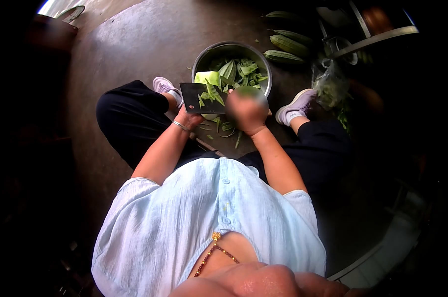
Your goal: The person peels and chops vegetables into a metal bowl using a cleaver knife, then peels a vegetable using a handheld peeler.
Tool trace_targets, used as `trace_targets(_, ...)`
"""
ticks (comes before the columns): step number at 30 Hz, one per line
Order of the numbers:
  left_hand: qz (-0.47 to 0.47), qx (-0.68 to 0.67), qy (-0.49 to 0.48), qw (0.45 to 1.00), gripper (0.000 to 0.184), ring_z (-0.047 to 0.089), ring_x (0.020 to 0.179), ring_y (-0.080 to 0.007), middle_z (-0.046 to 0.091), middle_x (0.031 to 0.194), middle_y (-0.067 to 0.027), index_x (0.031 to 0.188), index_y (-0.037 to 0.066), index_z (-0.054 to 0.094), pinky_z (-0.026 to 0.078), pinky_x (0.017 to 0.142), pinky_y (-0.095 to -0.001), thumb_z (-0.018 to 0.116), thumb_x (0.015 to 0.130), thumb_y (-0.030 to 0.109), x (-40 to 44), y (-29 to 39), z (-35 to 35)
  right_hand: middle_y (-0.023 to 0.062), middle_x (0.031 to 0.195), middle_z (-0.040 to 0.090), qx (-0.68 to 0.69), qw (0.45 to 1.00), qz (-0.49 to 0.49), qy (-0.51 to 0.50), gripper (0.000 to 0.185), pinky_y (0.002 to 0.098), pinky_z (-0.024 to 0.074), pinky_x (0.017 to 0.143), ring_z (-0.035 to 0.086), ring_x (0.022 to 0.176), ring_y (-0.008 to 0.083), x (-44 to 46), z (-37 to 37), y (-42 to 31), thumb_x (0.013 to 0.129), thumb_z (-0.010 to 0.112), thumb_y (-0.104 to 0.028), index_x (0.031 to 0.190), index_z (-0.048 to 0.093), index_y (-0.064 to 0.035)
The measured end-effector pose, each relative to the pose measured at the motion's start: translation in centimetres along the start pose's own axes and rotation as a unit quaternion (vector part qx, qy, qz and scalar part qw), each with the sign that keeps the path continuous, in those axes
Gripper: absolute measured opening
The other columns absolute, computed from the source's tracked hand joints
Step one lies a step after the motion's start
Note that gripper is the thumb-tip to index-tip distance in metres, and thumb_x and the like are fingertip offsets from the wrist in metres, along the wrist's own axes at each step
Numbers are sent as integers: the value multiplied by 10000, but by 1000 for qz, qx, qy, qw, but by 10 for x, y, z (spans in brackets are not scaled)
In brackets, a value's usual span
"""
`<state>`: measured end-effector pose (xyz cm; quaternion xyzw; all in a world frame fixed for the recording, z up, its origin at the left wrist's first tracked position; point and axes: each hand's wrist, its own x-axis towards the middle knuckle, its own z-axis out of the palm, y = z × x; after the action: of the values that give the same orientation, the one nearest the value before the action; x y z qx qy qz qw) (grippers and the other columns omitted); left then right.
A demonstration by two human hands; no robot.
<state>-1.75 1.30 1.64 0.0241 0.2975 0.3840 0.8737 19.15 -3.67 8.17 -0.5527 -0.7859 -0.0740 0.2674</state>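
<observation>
A cleaver (187, 94) with a broad dark blade lies across my view, scraps of green peel stuck to its face. My right hand (247, 110), partly blurred, is closed around its handle. Behind the blade, a pale green, partly peeled ridge gourd (207, 77) shows above the top edge. My left hand (188, 119) grips that gourd from the lower left, its fingers mostly hidden by the blade. Just beyond stands a round metal bowl (269, 79) holding green peelings (248, 69) and ridged gourd pieces.
Several whole ridge gourds (289, 45) lie on the floor beyond the bowl to the right. A clear plastic bag (329, 81) with greens sits near my right shoe (297, 106). Peel scraps (227, 127) litter the floor between my legs. A curved pale bar (377, 40) juts in at upper right.
</observation>
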Motion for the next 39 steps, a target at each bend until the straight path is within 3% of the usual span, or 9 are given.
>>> trace_targets(5, -86, 12, -7, 996, 455, 612, 997, -283, 604, 1141, -128, 1208, 35, 523, 498, 875, -464, 573, 879, 345, -16, 1, 33, 87, 690, 591, 80, 988, 120, -57, 113, 403, 455, 567, 590, 629, 282, -13, 16, 13, 871, 548, -200, 865, 597, -99)
trace_targets(9, -59, 59, 20, 996, 515, 613, 995, -295, 602, 1137, -146, 1243, 42, 495, 495, 874, -480, 613, 849, 351, -24, -1, 49, 164, 865, 645, 168, 914, 278, -241, 294, 417, 493, 687, 628, 790, 316, -37, 24, 34, 841, 576, -290, 1009, 621, -52)
trace_targets(12, -56, 12, -12, 998, 526, 600, 1016, -320, 592, 1152, -158, 1251, 42, 489, 477, 893, -507, 578, 857, 380, -14, 3, 44, 154, 861, 643, 181, 919, 234, -260, 294, 412, 496, 702, 629, 785, 310, -39, 42, 38, 843, 574, -293, 1004, 614, -51)
trace_targets(18, -67, -86, -66, 992, 514, 556, 1046, -310, 571, 1163, -143, 1232, 84, 506, 449, 898, -475, 530, 863, 441, -16, 10, 46, 145, 890, 625, 181, 978, 88, -51, 228, 371, 490, 689, 608, 773, 291, 10, -21, -9, 812, 591, -145, 1020, 596, -52)
trace_targets(22, -39, -150, -22, 988, 583, 535, 1115, -342, 532, 1240, -185, 1293, 58, 452, 447, 939, -490, 540, 876, 456, -13, 10, 48, 103, 957, 609, 138, 988, 8, -70, 262, 341, 482, 754, 598, 855, 254, -7, -5, -14, 808, 580, -94, 1069, 583, -70)
trace_targets(24, -133, -61, -125, 981, 689, 591, 1023, -358, 555, 1185, -224, 1312, 28, 422, 473, 922, -469, 574, 829, 495, 20, 29, -17, 101, 974, 607, 139, 988, -16, -67, 268, 333, 480, 760, 596, 860, 238, -9, -3, -18, 813, 575, -91, 1079, 574, -60)
trace_targets(27, -46, -39, -22, 998, 691, 579, 1017, -361, 570, 1122, -209, 1290, 26, 433, 475, 908, -473, 569, 814, 508, 10, 20, -3, 94, 990, 606, 151, 985, -32, -72, 285, 326, 480, 761, 596, 863, 225, -5, -2, -22, 818, 566, -84, 1102, 567, -60)
trace_targets(32, -62, -107, 72, 990, 650, 571, 1003, -338, 567, 1111, -207, 1259, 33, 460, 474, 888, -466, 564, 820, 501, -3, 12, 19, 77, 882, 626, 125, 991, -51, -18, 144, 308, 470, 642, 593, 745, 198, -4, 3, -21, 829, 604, -79, 972, 616, -58)
trace_targets(39, -144, -124, -67, 980, 679, 535, 1070, -342, 523, 1205, -200, 1285, 32, 445, 425, 955, -469, 529, 834, 532, 7, 18, -19, 58, 678, 599, 106, 992, -50, 51, 36, 329, 437, 545, 567, 608, 216, 6, 3, -26, 834, 619, -82, 807, 642, -75)
